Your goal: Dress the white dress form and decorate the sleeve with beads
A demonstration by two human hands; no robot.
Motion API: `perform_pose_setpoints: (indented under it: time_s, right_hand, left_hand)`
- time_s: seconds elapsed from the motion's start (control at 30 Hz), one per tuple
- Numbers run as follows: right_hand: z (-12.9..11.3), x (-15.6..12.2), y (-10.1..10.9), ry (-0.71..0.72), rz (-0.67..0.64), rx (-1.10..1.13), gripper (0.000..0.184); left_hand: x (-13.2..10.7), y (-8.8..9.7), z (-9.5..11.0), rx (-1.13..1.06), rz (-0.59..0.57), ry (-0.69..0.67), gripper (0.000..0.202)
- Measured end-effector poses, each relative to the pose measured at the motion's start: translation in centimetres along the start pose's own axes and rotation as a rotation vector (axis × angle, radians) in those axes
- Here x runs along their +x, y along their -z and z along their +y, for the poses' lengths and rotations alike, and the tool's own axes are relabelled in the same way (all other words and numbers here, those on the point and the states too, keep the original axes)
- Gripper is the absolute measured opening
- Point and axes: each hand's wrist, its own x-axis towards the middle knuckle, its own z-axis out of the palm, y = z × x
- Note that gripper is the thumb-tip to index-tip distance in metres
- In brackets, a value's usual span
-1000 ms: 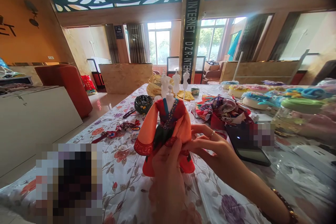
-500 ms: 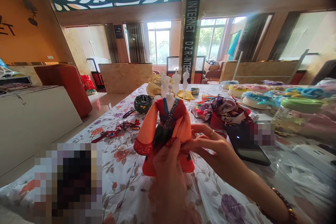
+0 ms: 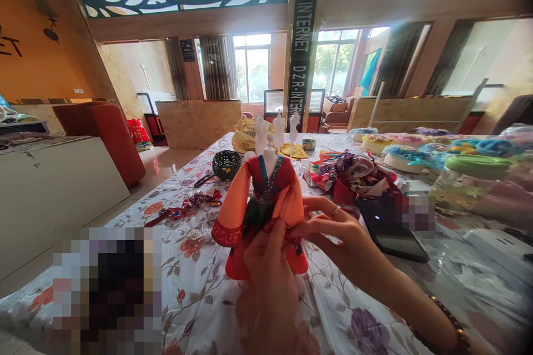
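A small white mannequin [image 3: 270,160] stands upright on the table in a doll dress [image 3: 272,183] with a red bodice, blue collar trim, wide orange sleeves and a dark green and red skirt. In front of the skirt, my left hand [image 3: 268,266] pinches the red patterned cuff of the sleeve on the right side. My right hand [image 3: 333,227], wearing a ring, closes its thumb and fingers on the outer edge of that same sleeve cuff. Some of its fingertips are hidden behind the fabric. The other orange sleeve [image 3: 235,194] hangs free on the left.
Behind the dress stand several white mannequins [image 3: 261,133] and a dark woven basket [image 3: 227,165]. A fabric heap [image 3: 353,172], a phone [image 3: 391,230] and a green-lidded jar [image 3: 470,177] lie to the right. Patterned ribbon scraps [image 3: 187,205] lie left on the flowered tablecloth [image 3: 200,305].
Both hands keep their hold on the sleeve cuff. My left hand has shifted very slightly; the dress and mannequin stay in place.
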Motion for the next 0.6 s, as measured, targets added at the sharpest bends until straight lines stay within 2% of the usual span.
perform_pose_setpoints:
  time_s: [0.33,0.6]
  right_hand:
    - [0.11,-0.2,-0.03,-0.018,-0.009,0.023,0.022]
    - [0.3,0.01,0.2,-0.006,0.043,0.028,0.016]
  left_hand:
    - [0.11,-0.01,-0.09,-0.007,-0.025,0.015,0.017]
    - [0.01,0.36,-0.03,0.015,-0.034,0.035,0.029]
